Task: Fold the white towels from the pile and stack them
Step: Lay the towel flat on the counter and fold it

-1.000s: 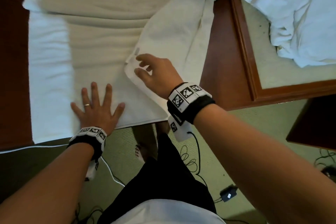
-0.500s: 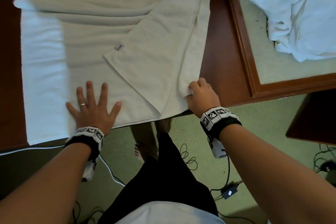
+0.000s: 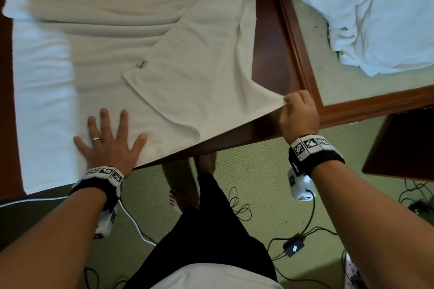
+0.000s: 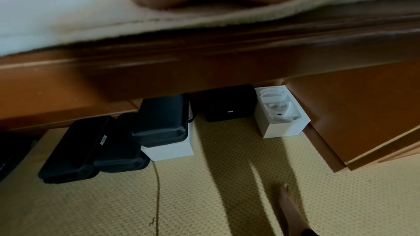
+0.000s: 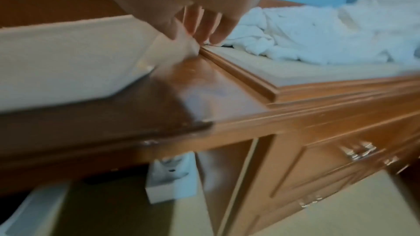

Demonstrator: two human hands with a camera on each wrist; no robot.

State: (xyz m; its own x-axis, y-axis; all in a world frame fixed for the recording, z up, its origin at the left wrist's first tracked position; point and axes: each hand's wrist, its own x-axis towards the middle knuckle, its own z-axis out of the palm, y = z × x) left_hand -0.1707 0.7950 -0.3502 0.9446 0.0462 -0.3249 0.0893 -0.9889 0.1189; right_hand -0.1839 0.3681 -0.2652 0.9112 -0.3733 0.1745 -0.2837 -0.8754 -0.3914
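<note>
One white towel (image 3: 131,37) lies spread across the wooden desk (image 3: 270,58), its long axis running left to right along the front edge. Its right end is doubled back over the middle in a slanted flap, with a small label (image 3: 142,64) showing near the flap's left corner.

The left hand (image 3: 110,141) lies flat on the towel near the front edge, fingers straight and spread, grasping nothing; it pins the cloth down. A ring (image 3: 96,139) shows on one finger.

The right hand (image 3: 299,112) is at the desk's front edge, right of the towel. Thumb and fingers are closed on the flap's near right corner, and the cloth is drawn taut from that corner toward the left. The right wrist view, though blurred, confirms the pinch.

Governing relation: the held corner lies at the right fingertips, and the body of the towel extends leftward from them. The right hand is the nearer hand to the loose end; the left acts as anchor. In my judgement the fold is under way and the flap needs squaring with the front edge.

The pile of unfolded towels (image 3: 375,14) sits on the adjoining surface to the right, well apart. No folded stack is visible.
</note>
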